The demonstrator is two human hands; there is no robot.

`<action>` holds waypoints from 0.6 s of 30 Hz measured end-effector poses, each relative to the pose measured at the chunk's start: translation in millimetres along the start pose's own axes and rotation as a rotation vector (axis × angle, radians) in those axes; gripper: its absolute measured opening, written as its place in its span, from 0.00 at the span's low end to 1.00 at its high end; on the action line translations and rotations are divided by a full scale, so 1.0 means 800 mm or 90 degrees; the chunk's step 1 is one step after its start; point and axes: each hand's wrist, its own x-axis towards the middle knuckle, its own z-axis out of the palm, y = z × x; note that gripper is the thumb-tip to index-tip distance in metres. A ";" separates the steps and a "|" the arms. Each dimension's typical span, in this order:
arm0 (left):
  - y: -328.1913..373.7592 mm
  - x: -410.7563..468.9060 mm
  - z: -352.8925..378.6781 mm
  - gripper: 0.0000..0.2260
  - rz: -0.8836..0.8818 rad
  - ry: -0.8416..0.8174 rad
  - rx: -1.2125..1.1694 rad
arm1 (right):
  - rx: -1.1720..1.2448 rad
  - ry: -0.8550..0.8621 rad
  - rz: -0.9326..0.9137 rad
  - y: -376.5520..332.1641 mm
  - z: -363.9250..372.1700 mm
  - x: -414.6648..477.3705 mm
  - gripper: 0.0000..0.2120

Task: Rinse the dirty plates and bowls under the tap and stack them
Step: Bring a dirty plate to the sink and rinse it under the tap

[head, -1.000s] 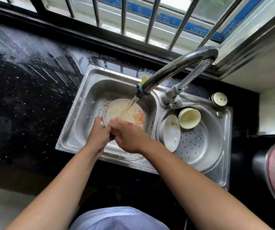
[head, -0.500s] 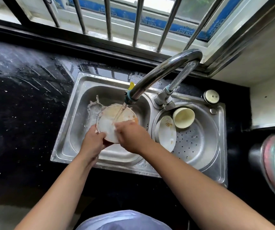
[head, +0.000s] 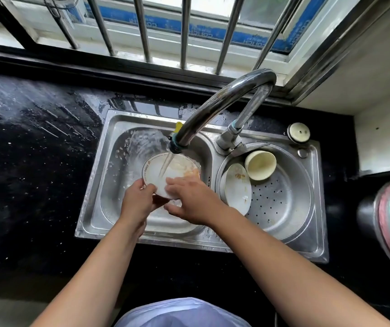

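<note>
The black worktop [head: 31, 175] is wet and speckled under a barred window [head: 184, 31]; the steel sink [head: 109, 199] has two basins, the right one holding a soiled plate [head: 236, 187] and a cream cup [head: 260, 165]; the plate being rinsed [head: 163, 173], face-down half a second ago, now faces the tap [head: 224, 102] stream, orange residue remaining, so rinsing is unfinished; the left hand [head: 138, 200] is clamped on its near rim; the right hand [head: 189, 199] rubs its face, fingers spread.

White plate [head: 156, 175], orange motif
</note>
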 end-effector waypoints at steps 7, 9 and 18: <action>0.007 0.001 -0.012 0.11 -0.022 -0.023 -0.101 | 0.082 0.093 0.047 -0.007 0.011 0.014 0.11; -0.001 0.000 -0.017 0.17 -0.072 -0.025 -0.179 | 0.193 0.118 0.090 -0.012 0.013 0.023 0.08; -0.040 -0.001 0.006 0.26 -0.250 -0.120 -0.501 | 0.996 0.269 0.486 -0.035 0.047 0.053 0.08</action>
